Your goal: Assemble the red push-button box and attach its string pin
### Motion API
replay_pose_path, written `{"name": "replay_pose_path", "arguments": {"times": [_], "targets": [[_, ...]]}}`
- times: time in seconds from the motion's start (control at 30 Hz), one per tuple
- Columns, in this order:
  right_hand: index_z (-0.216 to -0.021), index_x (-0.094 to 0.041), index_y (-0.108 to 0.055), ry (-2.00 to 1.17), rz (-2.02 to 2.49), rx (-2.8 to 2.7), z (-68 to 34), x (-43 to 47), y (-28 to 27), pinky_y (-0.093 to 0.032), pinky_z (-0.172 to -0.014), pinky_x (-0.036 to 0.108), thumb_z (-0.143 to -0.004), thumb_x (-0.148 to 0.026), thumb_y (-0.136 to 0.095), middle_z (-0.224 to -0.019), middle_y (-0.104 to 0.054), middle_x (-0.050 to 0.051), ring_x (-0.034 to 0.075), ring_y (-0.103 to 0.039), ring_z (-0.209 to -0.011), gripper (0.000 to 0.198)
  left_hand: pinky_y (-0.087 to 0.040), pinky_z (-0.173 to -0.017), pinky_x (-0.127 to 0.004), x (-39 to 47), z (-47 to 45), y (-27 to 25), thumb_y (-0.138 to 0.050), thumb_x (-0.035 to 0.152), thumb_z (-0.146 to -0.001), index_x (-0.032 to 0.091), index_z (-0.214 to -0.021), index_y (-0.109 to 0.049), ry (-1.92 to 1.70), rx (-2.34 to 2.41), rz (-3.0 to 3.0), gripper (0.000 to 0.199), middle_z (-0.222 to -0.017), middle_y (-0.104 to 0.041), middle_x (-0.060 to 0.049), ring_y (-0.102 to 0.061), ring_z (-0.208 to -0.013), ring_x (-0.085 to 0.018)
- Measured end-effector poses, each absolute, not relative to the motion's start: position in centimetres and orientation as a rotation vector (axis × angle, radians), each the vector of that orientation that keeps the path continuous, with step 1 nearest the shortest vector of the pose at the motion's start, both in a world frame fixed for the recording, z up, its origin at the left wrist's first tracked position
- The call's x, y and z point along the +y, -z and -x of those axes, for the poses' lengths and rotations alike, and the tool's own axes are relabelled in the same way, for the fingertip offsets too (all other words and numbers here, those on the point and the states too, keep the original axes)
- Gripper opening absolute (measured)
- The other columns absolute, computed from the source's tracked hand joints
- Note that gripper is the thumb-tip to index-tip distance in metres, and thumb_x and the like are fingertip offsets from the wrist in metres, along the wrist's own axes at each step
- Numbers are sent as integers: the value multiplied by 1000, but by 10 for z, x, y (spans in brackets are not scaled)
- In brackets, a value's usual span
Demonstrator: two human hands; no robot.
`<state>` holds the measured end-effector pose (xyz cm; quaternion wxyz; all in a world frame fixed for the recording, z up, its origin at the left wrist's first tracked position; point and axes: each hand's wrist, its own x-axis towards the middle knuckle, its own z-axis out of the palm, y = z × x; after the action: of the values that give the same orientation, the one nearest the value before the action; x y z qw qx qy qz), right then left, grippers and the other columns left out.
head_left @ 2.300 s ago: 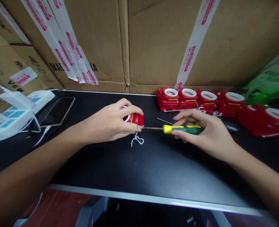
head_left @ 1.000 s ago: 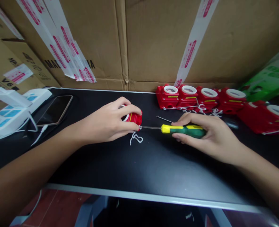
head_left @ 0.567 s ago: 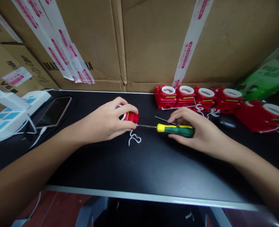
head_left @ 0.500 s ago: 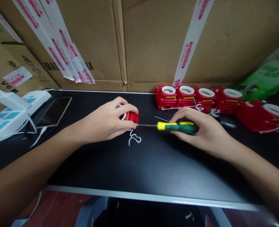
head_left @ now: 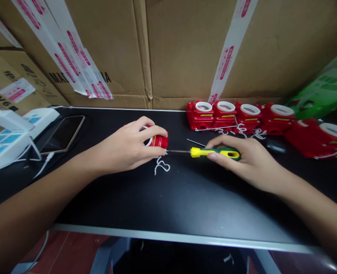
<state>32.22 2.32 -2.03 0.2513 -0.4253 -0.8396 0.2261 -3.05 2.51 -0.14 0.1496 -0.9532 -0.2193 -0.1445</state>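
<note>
My left hand [head_left: 137, 144] is closed over a small red housing [head_left: 160, 141] with a white ring and a yellow label, pressing it to the black table. Much of the housing is hidden under my fingers. A white string [head_left: 162, 166] trails from its near side. In my right hand [head_left: 237, 152] is a yellow and green screwdriver [head_left: 197, 152], gripped by the handle and lying level. Its shaft points left, and the tip meets the right side of the housing by my left thumb. Behind the screwdriver lies a thin metal rod [head_left: 195, 142], partly covered by my right hand.
Several similar red housings [head_left: 199, 118] with white rings and strings line the back right of the table [head_left: 168, 205]. A phone [head_left: 62, 134] and a white power strip [head_left: 20, 140] lie at the left. Large cardboard boxes [head_left: 180, 53] stand behind, with a green package [head_left: 322, 93] at the right.
The screwdriver handle has rotated about its length, so more yellow and its hole now show. My right thumb has shifted onto the handle. My left hand stays on the housing.
</note>
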Motion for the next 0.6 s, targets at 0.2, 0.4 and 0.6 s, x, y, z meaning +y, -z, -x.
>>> {"name": "replay_pose_path", "arguments": {"times": [0.2,0.4,0.6], "targets": [[-110,-24,-61,-611,1049,-2274,-323,24,15,-54,-76,33,-94,-40,-79,-101,-72,5,22,-69,-84,28,-61,-102,-54,28,32,1,-71,20,-102,24,-122,-82,420,-596,2739,22,-139,-68,-15,-59,-124,-34],[-108,-23,-70,-565,1111,-2214,-327,25,13,-50,-63,32,-93,-47,-80,-94,-73,5,21,-66,-75,29,-60,-104,-52,28,32,-1,-73,20,-101,24,-120,-81,452,-609,2736,21,-139,-68,-14,-61,-123,-32],[-105,-23,-72,-832,1210,-2106,-327,21,10,-47,-44,29,-91,-56,-83,-68,-71,-1,16,-61,-45,37,-60,-102,-50,26,30,-2,-71,19,-102,23,-118,-80,479,-598,2730,18,-137,-69,-14,-61,-120,-31]]}}
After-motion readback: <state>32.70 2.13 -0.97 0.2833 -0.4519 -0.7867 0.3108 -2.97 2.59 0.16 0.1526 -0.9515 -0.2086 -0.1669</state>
